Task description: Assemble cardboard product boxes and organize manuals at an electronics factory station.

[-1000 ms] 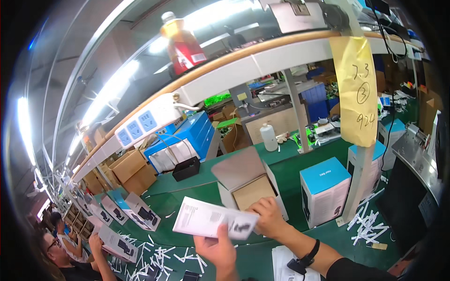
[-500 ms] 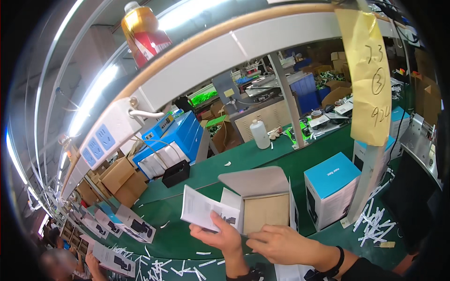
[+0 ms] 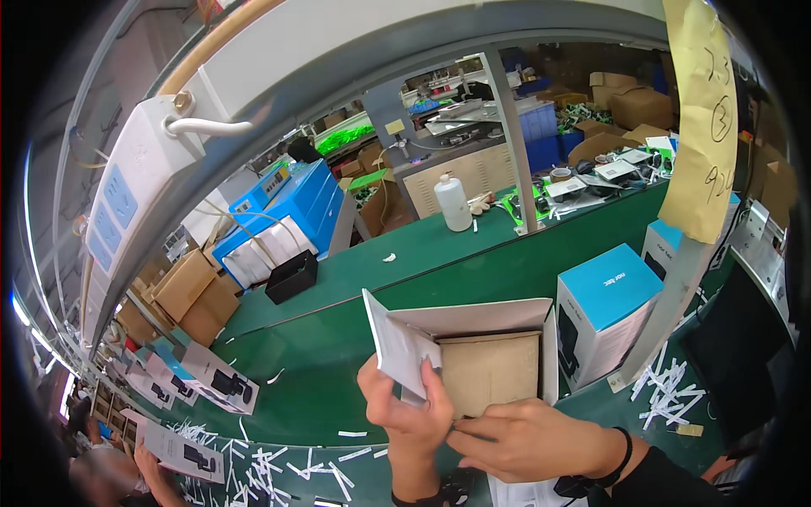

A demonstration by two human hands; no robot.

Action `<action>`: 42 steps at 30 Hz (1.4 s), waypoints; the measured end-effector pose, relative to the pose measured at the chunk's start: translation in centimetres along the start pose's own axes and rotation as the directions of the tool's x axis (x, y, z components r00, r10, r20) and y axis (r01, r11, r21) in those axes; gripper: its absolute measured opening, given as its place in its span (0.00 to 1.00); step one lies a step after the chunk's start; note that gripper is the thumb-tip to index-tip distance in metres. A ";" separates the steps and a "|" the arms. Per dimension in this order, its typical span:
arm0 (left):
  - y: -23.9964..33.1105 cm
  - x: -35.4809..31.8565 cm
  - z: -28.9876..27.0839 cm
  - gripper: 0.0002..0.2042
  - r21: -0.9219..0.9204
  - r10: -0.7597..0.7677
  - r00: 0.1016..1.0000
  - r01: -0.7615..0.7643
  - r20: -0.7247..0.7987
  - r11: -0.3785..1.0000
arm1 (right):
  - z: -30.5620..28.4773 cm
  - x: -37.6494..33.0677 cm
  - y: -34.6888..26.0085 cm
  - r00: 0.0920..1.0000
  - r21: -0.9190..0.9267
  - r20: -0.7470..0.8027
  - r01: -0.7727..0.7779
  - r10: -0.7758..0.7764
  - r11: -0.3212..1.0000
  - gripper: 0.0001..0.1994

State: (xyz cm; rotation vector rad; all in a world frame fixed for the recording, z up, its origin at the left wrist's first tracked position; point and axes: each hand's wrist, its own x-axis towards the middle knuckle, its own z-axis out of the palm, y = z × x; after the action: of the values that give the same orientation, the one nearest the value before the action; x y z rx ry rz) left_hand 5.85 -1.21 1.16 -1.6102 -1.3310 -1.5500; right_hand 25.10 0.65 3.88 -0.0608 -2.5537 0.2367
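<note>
The green counter (image 3: 473, 253) carries an open white carton (image 3: 494, 355) near its front edge; a blue-topped box (image 3: 604, 308) stands just right of it; the left hand (image 3: 410, 414) pinches a folded leaflet (image 3: 397, 346) upright over the carton's left flap; the right hand (image 3: 528, 439) presses fingertips at the front rim; judged as the insert-loading step, calling for tilting the leaflet down inside.
</note>
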 end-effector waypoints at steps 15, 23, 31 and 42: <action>0.9 -0.2 0.8 0.45 0.052 -0.056 0.992 0.050 0.116 0.997 | 0.0 -0.5 2.0 0.975 0.077 -0.222 0.000 0.017 0.997 0.11; 0.3 -0.7 2.0 0.35 -0.100 -0.014 0.994 0.025 0.108 0.995 | -0.8 -1.3 1.9 0.986 0.072 -0.166 -0.011 0.023 0.997 0.11; 2.6 -0.4 2.6 0.23 0.034 -0.295 0.946 0.302 -0.132 0.953 | -1.7 -1.6 5.5 0.496 -0.224 -0.845 0.010 -0.199 0.975 0.17; 2.1 -0.5 0.4 0.30 0.078 -0.313 0.949 0.310 0.029 0.948 | 4.1 -0.3 12.0 0.855 0.377 -0.472 -0.023 0.214 0.926 0.44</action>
State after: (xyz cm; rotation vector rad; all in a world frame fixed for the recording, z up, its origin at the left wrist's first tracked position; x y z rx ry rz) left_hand 7.95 -1.79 1.12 -1.4462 -1.7116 -1.6307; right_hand 23.00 11.73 -1.84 -0.1262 -1.9461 0.6466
